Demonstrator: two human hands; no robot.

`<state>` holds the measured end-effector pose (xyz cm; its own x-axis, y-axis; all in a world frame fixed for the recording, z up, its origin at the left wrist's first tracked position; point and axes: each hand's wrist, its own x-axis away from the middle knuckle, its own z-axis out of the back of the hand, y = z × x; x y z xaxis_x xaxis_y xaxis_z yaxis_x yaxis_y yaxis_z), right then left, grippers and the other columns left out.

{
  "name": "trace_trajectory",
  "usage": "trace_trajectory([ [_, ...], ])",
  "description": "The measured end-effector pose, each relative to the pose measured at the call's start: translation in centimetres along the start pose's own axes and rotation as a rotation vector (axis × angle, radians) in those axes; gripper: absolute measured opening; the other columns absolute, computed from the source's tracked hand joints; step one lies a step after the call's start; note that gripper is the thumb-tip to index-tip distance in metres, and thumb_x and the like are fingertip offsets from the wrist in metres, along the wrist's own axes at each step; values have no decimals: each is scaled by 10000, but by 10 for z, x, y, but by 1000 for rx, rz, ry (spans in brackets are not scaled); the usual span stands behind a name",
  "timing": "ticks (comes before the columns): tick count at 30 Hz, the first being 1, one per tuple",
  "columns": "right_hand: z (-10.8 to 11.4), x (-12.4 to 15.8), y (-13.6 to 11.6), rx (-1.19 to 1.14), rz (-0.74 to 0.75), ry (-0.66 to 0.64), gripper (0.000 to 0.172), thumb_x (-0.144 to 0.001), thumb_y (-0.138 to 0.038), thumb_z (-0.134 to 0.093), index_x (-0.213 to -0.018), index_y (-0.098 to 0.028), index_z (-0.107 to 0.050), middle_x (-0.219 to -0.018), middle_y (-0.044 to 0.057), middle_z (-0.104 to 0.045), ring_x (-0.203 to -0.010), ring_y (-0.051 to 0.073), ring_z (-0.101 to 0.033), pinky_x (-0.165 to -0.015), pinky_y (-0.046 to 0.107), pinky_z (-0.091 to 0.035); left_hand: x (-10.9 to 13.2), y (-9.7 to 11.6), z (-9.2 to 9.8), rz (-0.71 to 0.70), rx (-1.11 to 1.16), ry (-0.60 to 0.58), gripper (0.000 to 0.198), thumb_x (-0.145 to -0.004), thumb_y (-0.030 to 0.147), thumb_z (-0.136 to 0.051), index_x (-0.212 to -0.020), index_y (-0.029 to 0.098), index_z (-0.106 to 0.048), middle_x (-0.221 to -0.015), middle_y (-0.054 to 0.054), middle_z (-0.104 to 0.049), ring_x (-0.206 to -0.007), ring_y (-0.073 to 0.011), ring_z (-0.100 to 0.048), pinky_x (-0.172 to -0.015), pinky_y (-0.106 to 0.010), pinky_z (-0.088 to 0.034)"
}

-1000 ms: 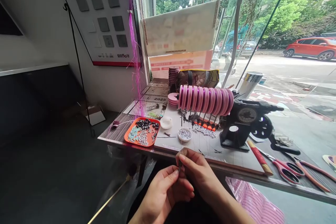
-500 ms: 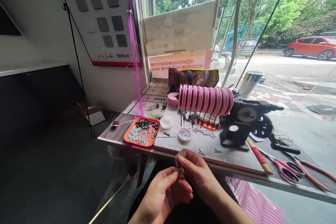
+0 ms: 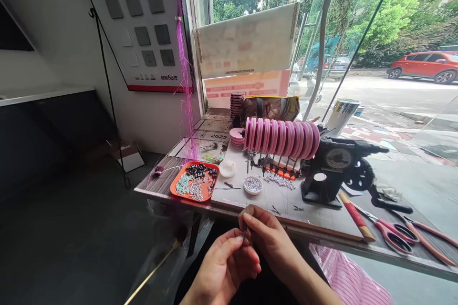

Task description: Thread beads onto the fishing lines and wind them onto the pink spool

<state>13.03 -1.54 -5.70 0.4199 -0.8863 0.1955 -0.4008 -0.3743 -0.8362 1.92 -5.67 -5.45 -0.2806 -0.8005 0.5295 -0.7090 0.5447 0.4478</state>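
Observation:
My left hand and my right hand meet below the table's front edge. Their fingertips pinch a small dark part between them; it is too small to tell what it is. Beyond the hands on the table stand a row of pink spools on a black winding machine, a small white dish of beads and an orange tray with small metal parts.
Red scissors and orange pliers lie at the right of the table beside a red-handled tool. A lamp arm rises behind the spools. Pink strands hang at the left. A thin rod slants below the table.
The hands have stayed together on the small part, with only slight finger shifts. The view has tilted slightly.

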Motion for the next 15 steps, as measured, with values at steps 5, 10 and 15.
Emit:
trace_trajectory([
  [5,-1,0,-1,3,4,8,215,-744,-331,-583,-657,-150,-508,-532,-40,-464,-440,54,-408,-443,184,-296,2,-2,-2,-31,19,7,49,-708,134,-589,-751,112,-580,-536,-57,-641,-478,-137,-589,-487,-217,-453],
  [10,-3,0,-1,-13,-3,5,226,-739,-346,-585,-645,-155,-508,-515,-44,-459,-417,49,-396,-410,176,-275,3,0,-3,-16,18,-12,48,-697,138,-601,-733,116,-579,-524,-54,-640,-465,-131,-586,-482,-209,-452],
  [15,-3,0,1,-10,6,14,225,-737,-348,-588,-657,-154,-507,-538,-42,-458,-444,53,-405,-432,174,-292,3,-3,-2,-28,23,3,85,-679,157,-633,-737,121,-582,-539,-50,-643,-489,-137,-590,-506,-218,-451],
])
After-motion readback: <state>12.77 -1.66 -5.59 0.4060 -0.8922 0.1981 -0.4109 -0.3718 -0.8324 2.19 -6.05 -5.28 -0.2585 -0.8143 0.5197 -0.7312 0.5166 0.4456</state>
